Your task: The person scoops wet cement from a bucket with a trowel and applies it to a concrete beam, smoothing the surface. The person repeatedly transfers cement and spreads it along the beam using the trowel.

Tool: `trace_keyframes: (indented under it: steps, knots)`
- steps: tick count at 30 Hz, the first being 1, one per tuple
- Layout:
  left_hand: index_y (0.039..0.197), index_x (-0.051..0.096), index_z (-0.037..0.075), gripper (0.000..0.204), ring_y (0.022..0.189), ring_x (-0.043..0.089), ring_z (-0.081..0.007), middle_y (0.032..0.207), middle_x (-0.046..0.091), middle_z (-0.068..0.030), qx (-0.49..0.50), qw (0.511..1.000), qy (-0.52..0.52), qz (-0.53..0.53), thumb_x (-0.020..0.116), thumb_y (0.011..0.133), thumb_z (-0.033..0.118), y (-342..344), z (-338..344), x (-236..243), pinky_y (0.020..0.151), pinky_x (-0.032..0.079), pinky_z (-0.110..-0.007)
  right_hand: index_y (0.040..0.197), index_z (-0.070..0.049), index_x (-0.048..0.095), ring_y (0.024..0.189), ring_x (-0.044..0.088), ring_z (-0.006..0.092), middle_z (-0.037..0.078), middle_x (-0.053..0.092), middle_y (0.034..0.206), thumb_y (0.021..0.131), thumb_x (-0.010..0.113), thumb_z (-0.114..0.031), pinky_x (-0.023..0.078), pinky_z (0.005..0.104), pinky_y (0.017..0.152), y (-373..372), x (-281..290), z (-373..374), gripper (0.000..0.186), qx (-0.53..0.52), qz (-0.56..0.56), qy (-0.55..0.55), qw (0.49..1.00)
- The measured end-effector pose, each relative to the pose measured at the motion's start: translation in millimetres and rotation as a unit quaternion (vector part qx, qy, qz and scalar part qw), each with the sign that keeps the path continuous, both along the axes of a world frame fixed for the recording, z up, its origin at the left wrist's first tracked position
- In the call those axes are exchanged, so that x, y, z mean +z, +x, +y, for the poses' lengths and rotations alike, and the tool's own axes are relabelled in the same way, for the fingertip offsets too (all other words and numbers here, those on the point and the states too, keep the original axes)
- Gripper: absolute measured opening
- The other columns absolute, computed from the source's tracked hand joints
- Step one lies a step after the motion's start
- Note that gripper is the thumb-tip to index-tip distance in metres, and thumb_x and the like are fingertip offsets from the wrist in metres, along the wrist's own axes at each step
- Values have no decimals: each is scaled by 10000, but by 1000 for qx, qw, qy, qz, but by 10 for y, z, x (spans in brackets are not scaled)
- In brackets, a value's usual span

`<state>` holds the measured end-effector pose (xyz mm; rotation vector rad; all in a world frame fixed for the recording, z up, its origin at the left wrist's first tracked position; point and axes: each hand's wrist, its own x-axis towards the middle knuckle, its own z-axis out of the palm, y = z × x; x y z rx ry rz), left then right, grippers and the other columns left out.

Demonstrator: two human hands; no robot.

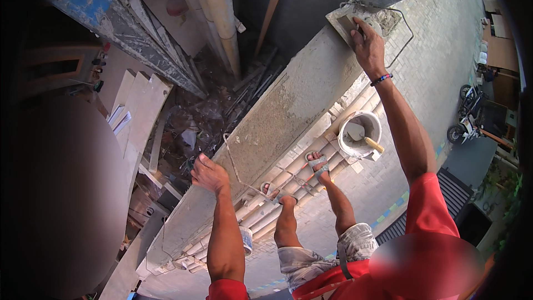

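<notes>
A long grey concrete wall [319,80] runs diagonally beneath my hands, with a rough, darker mortar patch along its middle. Near its upper right end my right hand [369,50] is closed on a small flat board [348,25], which lies against the concrete; the board's far side is hidden. At the lower left, my left hand [210,174] curls over the wall's far edge, fingertips partly out of sight. Close to it, a bent metal rod [232,158] crosses the wall. Another bent rod [411,28] sticks out beside my right hand.
My sandalled feet stand on bamboo poles [297,180] alongside the wall. A white bucket [360,133] there holds grey mix and a yellow-handled trowel [373,144]. Debris and planks [139,111] lie beyond the wall. A motorbike [466,125] stands on the paving at far right.
</notes>
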<state>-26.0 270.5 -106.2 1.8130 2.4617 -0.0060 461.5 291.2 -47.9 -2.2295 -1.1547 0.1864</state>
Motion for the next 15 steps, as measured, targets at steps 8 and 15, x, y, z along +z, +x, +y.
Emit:
trace_keyframes:
  steps: [8,15]
  knots:
    - [1025,655,35,497,1041,552,-340,1040,669,-138,-10,1000,-2,-9,328,1040,409,-47,-20,10,954,354,-491,1299,-22,569,937,572,341,156,614,1029,852,630,12,502,411,864,-1505,-16,-886,452,324,91,-52,940]
    - [1021,651,74,453,1018,556,-328,998,664,-115,-5,1000,15,-9,345,1037,407,-139,-70,-19,926,354,-491,1164,26,652,848,671,395,249,680,960,925,552,-97,525,408,778,-741,440,417,287,229,94,-72,966]
